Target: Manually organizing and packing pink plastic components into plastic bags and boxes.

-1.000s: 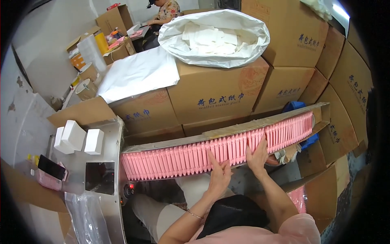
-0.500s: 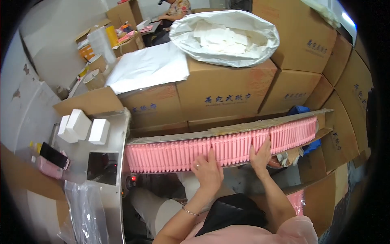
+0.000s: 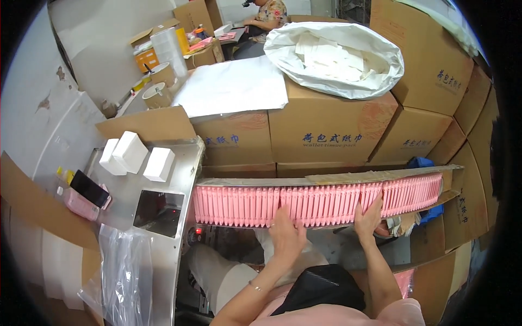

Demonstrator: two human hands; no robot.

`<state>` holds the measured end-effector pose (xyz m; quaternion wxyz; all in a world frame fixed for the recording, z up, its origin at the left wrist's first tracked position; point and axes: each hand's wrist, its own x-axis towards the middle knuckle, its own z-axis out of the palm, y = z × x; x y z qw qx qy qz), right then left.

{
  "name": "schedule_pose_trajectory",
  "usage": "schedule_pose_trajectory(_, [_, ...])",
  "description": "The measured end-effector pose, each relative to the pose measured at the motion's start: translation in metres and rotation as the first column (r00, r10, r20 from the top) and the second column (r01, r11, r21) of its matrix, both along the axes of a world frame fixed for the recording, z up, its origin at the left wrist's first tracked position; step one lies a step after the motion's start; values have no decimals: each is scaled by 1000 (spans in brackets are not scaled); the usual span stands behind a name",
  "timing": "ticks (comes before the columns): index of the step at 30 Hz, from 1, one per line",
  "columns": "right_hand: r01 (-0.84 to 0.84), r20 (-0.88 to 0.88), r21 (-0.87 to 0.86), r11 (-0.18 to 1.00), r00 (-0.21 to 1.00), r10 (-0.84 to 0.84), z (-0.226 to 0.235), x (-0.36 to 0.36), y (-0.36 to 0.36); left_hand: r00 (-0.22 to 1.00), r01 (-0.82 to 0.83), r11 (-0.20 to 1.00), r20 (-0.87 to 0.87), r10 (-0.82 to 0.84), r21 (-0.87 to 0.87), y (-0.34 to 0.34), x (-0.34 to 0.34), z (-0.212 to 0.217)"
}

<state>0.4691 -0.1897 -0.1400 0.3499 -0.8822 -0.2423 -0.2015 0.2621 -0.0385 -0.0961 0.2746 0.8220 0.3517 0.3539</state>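
Note:
A long row of upright pink tissue packs (image 3: pixel 321 207) stands packed side by side in a narrow cardboard-edged trough (image 3: pixel 261 181) across in front of me. My left hand (image 3: pixel 287 236) is at the row's front, its fingers reaching into a narrow gap between packs and its thumb against their lower ends. Farther right, my right hand (image 3: pixel 369 220) has a few packs between thumb and fingers, with the fingertips in a second gap. Both hands hide parts of the packs they touch.
On the left, a metal table (image 3: pixel 185 190) carries white boxes (image 3: pixel 159 164), a phone (image 3: pixel 89 189) and clear plastic bags (image 3: pixel 125 277). Behind the trough are stacked cartons (image 3: pixel 331 127), with a white sack of paper pieces (image 3: pixel 334 60) on top. A person (image 3: pixel 269 13) sits at the back.
The whole view has shifted, so the scene sits farther right. Along the row, my left hand and the gap at its fingers are farther left; my right hand stays at about the same packs.

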Motion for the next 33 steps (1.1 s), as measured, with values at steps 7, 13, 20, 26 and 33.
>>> schedule_pose_trajectory(7, [2,90,-3,1000,996,-2,-2,8,1,981,15,858,173,86,-514,39,-24,7])
schedule_pose_trajectory(13, [-42,89,23,999,995,40,-10,7,-2,986,-71,878,100,134,-473,42,-35,-4])
schedule_pose_trajectory(20, [-12,12,34,999,1000,11,-1,1,-2,951,-258,957,-141,276,130,44,-25,-12])
schedule_pose_trajectory(26, [-86,-704,535,841,505,499,79,13,-3,983,-57,909,-183,-21,-413,68,-22,24])
schedule_pose_trajectory(33, [-233,-626,167,958,726,285,42,28,-11,945,8,937,-305,-121,-349,74,-20,10])
